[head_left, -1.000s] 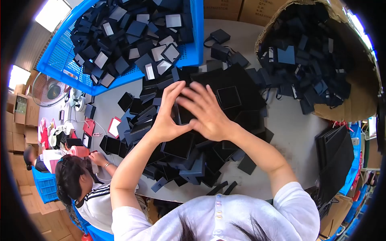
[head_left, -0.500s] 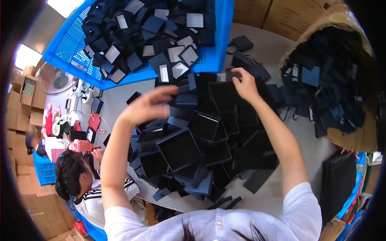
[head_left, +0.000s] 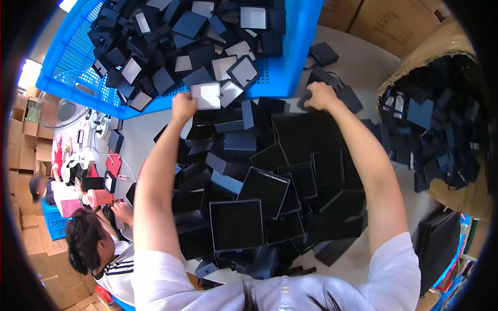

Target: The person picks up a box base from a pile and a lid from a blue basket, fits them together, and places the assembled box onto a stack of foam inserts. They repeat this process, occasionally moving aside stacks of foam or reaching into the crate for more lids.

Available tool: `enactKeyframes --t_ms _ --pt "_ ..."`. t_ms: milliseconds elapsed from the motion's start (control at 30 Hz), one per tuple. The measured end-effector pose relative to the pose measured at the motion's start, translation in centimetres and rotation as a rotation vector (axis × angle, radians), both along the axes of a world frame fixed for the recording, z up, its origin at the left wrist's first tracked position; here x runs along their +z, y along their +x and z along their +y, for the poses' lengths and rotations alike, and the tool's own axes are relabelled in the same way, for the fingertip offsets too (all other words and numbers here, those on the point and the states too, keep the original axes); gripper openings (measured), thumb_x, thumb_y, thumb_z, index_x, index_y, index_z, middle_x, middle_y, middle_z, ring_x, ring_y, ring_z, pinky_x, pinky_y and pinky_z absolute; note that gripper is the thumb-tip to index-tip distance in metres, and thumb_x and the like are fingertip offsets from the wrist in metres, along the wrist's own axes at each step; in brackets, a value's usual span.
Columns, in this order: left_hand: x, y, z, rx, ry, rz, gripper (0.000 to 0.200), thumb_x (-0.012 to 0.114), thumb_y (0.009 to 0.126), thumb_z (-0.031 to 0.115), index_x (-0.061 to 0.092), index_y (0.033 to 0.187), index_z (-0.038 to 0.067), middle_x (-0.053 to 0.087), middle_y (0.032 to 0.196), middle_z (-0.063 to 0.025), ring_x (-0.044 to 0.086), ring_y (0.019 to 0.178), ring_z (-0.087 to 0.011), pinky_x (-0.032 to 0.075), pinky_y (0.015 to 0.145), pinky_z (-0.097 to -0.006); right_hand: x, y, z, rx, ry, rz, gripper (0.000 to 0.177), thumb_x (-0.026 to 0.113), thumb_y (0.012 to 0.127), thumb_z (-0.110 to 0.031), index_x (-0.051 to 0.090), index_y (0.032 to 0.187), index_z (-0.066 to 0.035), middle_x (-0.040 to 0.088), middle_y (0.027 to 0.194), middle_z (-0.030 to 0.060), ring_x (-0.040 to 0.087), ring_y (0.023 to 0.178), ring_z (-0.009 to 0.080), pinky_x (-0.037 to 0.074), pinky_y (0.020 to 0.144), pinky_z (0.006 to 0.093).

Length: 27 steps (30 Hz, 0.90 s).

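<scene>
White-lined box sits at the blue crate's near edge, pinched in the left hand; the right hand curls beside a dark box, its grip unclear. Picking up seems in hand; lifting calls for clearing neighbours.

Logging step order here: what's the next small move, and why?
Probably draw the small white-faced rectangular box toward the open black square boxes. The left hand seems to grip its left edge beside the blue plastic crate, with the black boxes nearer the person. The right hand is off by small dark navy boxes.
</scene>
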<state>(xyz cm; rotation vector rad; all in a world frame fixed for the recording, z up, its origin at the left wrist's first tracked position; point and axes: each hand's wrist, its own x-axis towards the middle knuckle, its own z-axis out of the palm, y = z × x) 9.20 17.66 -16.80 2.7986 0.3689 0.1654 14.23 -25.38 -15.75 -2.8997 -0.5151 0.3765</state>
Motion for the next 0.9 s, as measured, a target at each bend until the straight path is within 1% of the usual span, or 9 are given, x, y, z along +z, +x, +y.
enactKeyframes --t_ms 67,133,200,333,400,533,700,867,900 --pt "3.8 -1.9 -0.2 0.131 -0.207 -0.052 0.021 0.060 0.074 0.011 0.063 0.091 -0.001 0.068 0.090 -0.0198 0.065 0.081 -0.0339 0.051 0.077 -0.0383 1.9 -1.7 -1.6 -0.092 0.526 -0.064 0.037 0.068 0.079 -0.021 0.058 0.110 -0.004 0.065 0.100 0.0234 0.063 0.094 0.0369 0.049 0.078 0.0445" --pt "6.6 -4.6 -2.7 0.188 -0.632 -0.191 0.043 0.053 0.076 0.003 0.054 0.119 0.004 0.064 0.103 -0.0203 0.063 0.088 -0.0313 0.050 0.081 -0.0358 7.0 -6.4 -0.8 -0.086 0.685 -0.290 0.030 0.062 0.084 -0.013 0.054 0.112 -0.002 0.064 0.098 0.0217 0.064 0.088 0.0367 0.050 0.074 0.0419" --pt "11.7 -8.9 -7.5 -0.028 -0.729 -0.099 0.064 0.046 0.078 -0.004 0.037 0.139 0.010 0.054 0.119 -0.0222 0.060 0.097 -0.0298 0.049 0.086 -0.0362 11.4 -12.3 1.1 -0.016 0.927 -0.469 0.026 0.059 0.086 -0.008 0.057 0.112 -0.004 0.064 0.103 0.0189 0.063 0.095 0.0346 0.050 0.080 0.0402" --pt "19.2 -16.2 -17.7 -0.188 -1.233 0.221 0.044 0.043 0.096 0.013 0.037 0.140 0.015 0.049 0.125 -0.0206 0.060 0.102 -0.0291 0.057 0.075 -0.0384 15.3 -20.7 2.8 0.548 0.816 -0.826 0.052 0.067 0.068 0.006 0.066 0.116 -0.015 0.054 0.131 0.0105 0.046 0.126 0.0340 0.037 0.105 0.0446" --pt "21.8 -19.4 -20.7 -0.255 -1.370 0.287 0.039 0.036 0.102 0.030 0.039 0.139 0.019 0.053 0.121 -0.0137 0.065 0.093 -0.0283 0.060 0.056 -0.0385 16.5 -23.2 1.5 0.619 0.830 -0.627 0.051 0.064 0.070 0.006 0.066 0.116 -0.015 0.052 0.133 0.0107 0.043 0.128 0.0349 0.034 0.107 0.0463" --pt "23.1 -23.2 -22.7 -0.449 -1.343 0.467 0.038 0.036 0.102 0.034 0.042 0.136 0.020 0.057 0.115 -0.0106 0.066 0.086 -0.0203 0.056 0.047 -0.0333 19.6 -28.3 -1.6 0.746 0.864 -0.440 0.039 0.060 0.078 -0.020 0.066 0.116 -0.012 0.050 0.136 0.0141 0.040 0.130 0.0376 0.029 0.109 0.0495" --pt "23.5 -26.7 -26.1 -0.417 -1.388 0.439 0.036 0.039 0.101 0.039 0.044 0.131 0.020 0.056 0.112 -0.0098 0.065 0.087 -0.0214 0.057 0.053 -0.0347 18.9 -32.2 -4.6 0.426 0.678 -0.522 0.047 0.051 0.085 -0.025 0.051 0.131 -0.015 0.025 0.152 0.0140 0.016 0.141 0.0365 0.018 0.114 0.0484" --pt "22.2 -29.2 -27.4 -0.355 -1.452 0.396 0.042 0.062 0.092 0.033 0.046 0.127 0.015 0.055 0.112 -0.0103 0.060 0.097 -0.0212 0.056 0.072 -0.0361 18.1 -34.3 -4.2 0.439 0.794 -0.573 0.054 0.050 0.088 -0.028 0.038 0.138 -0.015 0.023 0.153 0.0145 0.019 0.141 0.0354 0.018 0.114 0.0464" --pt "22.3 -29.6 -27.0 -0.352 -1.456 0.401 0.046 0.068 0.088 0.029 0.046 0.125 0.014 0.055 0.110 -0.0102 0.060 0.096 -0.0198 0.055 0.072 -0.0339 18.1 -34.4 -4.6 0.377 1.027 -0.477 0.052 0.051 0.089 -0.030 0.039 0.137 -0.012 0.028 0.150 0.0150 0.024 0.139 0.0345 0.021 0.114 0.0436"
